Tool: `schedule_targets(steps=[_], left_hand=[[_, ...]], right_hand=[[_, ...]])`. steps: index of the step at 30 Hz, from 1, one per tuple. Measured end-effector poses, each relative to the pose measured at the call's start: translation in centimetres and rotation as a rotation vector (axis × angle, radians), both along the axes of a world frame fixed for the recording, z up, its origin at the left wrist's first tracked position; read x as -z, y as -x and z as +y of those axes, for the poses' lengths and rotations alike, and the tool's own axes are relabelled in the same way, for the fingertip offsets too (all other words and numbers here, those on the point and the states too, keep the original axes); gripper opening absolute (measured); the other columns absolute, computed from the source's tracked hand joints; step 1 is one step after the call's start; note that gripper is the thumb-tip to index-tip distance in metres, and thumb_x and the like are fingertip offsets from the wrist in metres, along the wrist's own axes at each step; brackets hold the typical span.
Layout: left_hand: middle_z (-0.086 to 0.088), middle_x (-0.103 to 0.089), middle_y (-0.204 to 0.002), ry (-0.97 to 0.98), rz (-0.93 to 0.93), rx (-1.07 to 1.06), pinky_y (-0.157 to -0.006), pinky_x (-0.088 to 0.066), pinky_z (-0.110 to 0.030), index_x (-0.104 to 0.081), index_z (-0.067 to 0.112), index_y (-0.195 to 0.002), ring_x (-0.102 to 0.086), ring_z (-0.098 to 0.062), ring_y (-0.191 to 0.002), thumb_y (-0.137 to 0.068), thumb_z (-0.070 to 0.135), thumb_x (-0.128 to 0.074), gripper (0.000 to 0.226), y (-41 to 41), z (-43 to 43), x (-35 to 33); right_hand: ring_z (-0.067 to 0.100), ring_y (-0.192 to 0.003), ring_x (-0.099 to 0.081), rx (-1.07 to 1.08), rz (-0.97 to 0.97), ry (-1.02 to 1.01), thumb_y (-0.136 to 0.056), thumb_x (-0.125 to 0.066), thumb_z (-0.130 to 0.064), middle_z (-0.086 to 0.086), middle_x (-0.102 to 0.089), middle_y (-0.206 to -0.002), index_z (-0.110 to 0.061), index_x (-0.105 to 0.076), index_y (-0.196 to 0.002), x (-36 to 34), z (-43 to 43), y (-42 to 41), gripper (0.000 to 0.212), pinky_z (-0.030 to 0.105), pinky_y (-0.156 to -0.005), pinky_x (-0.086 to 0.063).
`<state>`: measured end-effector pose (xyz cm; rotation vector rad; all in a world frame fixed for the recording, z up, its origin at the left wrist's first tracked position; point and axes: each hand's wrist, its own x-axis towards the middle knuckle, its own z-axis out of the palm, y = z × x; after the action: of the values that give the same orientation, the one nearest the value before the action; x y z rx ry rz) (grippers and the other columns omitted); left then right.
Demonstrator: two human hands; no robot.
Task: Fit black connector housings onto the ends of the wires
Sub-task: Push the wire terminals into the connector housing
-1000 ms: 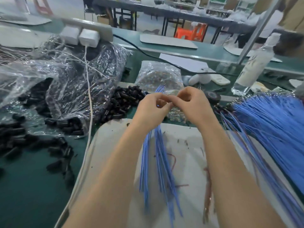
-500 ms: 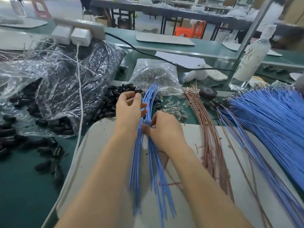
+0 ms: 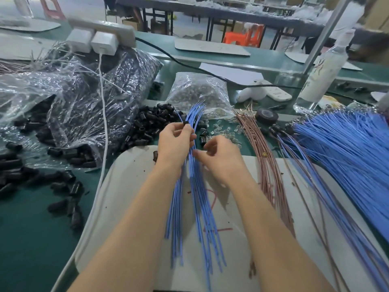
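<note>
Left hand [image 3: 176,144]: curled, thumb and forefinger pinching one black housing [image 3: 185,123] at the fingertips, held right against the upper part of the blue wires [image 3: 197,197]
Right hand [image 3: 220,159]: fingers curled, thumb and forefinger closed on a strand of the same bundle just below the left hand; which strand, I cannot tell
Step in hand: by my reading, one wire end is being singled out to enter the housing
Doing it well: pull a single strand clear of its neighbours, hold it close to its tip so it cannot buckle, line it up with the bore and push straight; keep the housing steady and let the wire travel
Risk: these thin strands flex easily, so a grip far from the tip would likely bend the wire rather than seat it
Wires: slim, smooth blue insulation, springy, splayed at the far ends, lying lengthways down the pale mat [image 3: 130,186]
Housing: a short dark tube, hard-looking plastic with a slight sheen
Stock: a loose heap of housings [image 3: 147,123] just beyond the left hand; more in a crinkled clear bag [image 3: 84,98] and scattered over the green desk [image 3: 31,228]
Further out: pinkish-brown wires [image 3: 267,165] beside the right hand, a broad blue fan of wires [image 3: 347,154] at far right, a clear bag of small glassy parts [image 3: 200,91] behind
</note>
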<state>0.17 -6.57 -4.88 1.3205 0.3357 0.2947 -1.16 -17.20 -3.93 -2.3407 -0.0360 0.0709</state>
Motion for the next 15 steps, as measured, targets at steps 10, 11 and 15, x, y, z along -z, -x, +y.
schedule_targets(steps=[10,11,15], left_hand=[[0.002,-0.06,-0.08,-0.018,0.049,-0.026,-0.076,-0.055,-0.026,-0.052,0.017,-0.085,-0.061,-0.007,-0.073,-0.095,0.015,-0.05,0.011,-0.5,0.1,0.4],[0.002,-0.061,-0.081,-0.025,0.06,-0.021,-0.078,-0.054,-0.028,-0.052,0.017,-0.085,-0.061,-0.008,-0.074,-0.096,0.016,-0.05,0.011,-0.5,0.1,0.4],[-0.004,-0.065,-0.092,-0.165,0.081,0.014,-0.093,-0.052,-0.039,-0.052,0.021,-0.085,-0.064,-0.018,-0.091,-0.094,0.02,-0.051,0.009,-0.3,0.1,0.4]], right_hand=[[0.004,-0.047,-0.048,-0.069,-0.02,-0.175,-0.091,-0.062,-0.032,-0.004,-0.061,-0.061,-0.016,-0.065,-0.071,-1.4,-1.0,0.0,0.026,0.019,-0.047,-0.034],[0.004,-0.042,-0.043,-0.091,-0.008,-0.425,-0.091,-0.062,-0.029,-0.005,-0.059,-0.058,-0.015,-0.065,-0.072,-1.9,-1.5,0.1,0.024,0.017,-0.043,-0.031],[0.003,-0.044,-0.039,-0.472,0.05,-1.341,-0.089,-0.058,-0.023,-0.002,-0.059,-0.064,-0.014,-0.069,-0.086,-4.0,-3.5,0.6,0.014,0.011,-0.041,-0.035]])
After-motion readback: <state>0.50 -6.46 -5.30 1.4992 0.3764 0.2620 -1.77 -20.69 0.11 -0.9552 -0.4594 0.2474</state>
